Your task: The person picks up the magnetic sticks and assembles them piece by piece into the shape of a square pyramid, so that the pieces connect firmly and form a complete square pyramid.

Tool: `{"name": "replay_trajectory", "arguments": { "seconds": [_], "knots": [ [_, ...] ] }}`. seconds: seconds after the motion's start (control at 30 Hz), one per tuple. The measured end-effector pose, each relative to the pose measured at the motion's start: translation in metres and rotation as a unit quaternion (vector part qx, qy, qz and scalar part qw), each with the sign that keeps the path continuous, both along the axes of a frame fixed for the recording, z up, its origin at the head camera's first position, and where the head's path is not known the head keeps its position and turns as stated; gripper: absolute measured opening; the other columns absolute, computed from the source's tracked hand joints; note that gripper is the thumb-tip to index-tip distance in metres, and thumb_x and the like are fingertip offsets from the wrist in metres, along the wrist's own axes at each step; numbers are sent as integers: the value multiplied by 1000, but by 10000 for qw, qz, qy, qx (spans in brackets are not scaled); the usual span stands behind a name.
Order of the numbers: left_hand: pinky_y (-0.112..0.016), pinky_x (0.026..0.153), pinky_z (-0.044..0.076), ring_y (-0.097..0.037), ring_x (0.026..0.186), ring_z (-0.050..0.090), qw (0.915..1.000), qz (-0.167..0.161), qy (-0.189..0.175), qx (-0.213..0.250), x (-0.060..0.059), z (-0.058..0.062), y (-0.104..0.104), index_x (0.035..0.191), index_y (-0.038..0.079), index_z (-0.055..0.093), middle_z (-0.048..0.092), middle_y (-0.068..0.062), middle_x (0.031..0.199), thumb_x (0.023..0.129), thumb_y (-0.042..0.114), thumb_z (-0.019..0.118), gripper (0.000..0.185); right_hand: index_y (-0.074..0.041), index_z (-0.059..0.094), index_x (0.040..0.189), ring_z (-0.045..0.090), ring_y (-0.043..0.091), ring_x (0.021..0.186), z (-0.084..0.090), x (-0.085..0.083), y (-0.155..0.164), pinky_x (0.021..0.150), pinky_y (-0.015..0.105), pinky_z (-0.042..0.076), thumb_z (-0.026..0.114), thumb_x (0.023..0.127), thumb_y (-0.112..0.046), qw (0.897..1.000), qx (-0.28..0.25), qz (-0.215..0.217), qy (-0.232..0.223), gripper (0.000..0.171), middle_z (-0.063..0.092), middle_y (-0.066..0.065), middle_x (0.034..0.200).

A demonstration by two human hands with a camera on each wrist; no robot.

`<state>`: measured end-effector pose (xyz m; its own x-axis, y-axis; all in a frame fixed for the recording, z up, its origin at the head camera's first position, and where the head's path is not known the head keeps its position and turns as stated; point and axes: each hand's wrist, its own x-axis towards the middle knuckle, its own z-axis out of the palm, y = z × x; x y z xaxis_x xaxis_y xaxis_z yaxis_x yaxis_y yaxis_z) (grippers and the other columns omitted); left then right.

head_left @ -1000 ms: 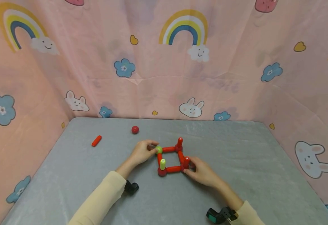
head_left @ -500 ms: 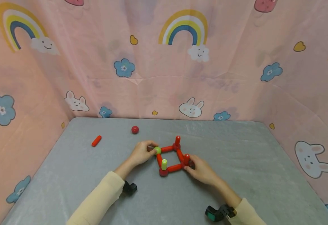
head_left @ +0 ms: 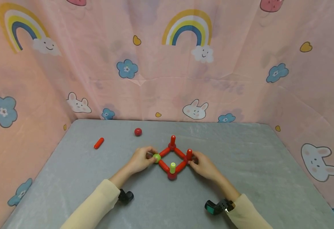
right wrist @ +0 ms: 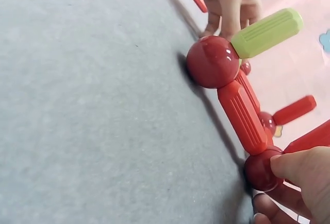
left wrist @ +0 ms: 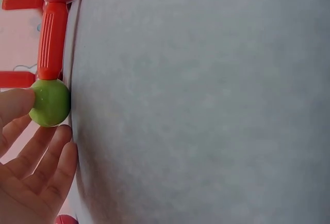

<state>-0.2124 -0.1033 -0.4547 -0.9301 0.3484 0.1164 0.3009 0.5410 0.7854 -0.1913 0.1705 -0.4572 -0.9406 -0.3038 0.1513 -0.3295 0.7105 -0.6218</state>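
Note:
On the grey table lies a four-sided frame of red rods joined by balls at its corners. Three corner balls are dark red, and each bears an upright rod: a yellow-green rod at the near corner, red ones at the far and right corners. The left corner is a green ball with no upright. My left hand pinches this green ball between thumb and fingers. At the opposite corner, my right hand grips the dark red ball, its thumb on the near side.
A loose red ball lies behind the frame, near the table's back edge. Farther left rests a loose red rod. A pink printed cloth hangs behind and at both sides of the table.
Both hands have turned the frame, so it now stands cornerwise like a diamond. The left hand came nearer and left; the right hand moved slightly away. The loose ball and rod stayed put.

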Motion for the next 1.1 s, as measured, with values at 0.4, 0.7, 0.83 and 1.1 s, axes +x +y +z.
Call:
{"name": "replay_trajectory", "arguments": {
  "seconds": [0.4,0.7,0.83,1.1],
  "knots": [
    [-21,56,48,-9,73,60,9991,-418,-80,13,17,1,-2,100,9,65,65,-3,94,80,5,67,20,-1,61,109,61,22,84,-2,-14,-5,75,37,50,63,83,-7,9983,-141,-530,-185,27,62,16,103],
    [-21,55,48,-11,73,60,9988,-478,-70,46,22,1,-4,100,8,66,65,-4,95,80,3,67,21,-1,60,111,60,20,84,-1,-14,-9,75,36,49,63,83,-6,9977,-109,-645,-196,29,62,13,103],
    [-22,57,49,-12,76,61,9988,-442,-179,55,21,4,-7,101,8,66,65,-6,99,80,4,66,22,1,60,112,60,20,85,-2,-14,-9,75,36,49,63,83,-4,9978,-223,-604,-156,30,62,14,104],
    [-24,63,48,-14,80,60,9999,-100,34,-45,9,11,-20,102,5,65,65,-9,102,82,6,66,20,1,60,112,59,18,82,-2,-14,-10,73,32,48,63,83,-5,9975,-251,-631,-174,30,62,16,104]
  ]
}}
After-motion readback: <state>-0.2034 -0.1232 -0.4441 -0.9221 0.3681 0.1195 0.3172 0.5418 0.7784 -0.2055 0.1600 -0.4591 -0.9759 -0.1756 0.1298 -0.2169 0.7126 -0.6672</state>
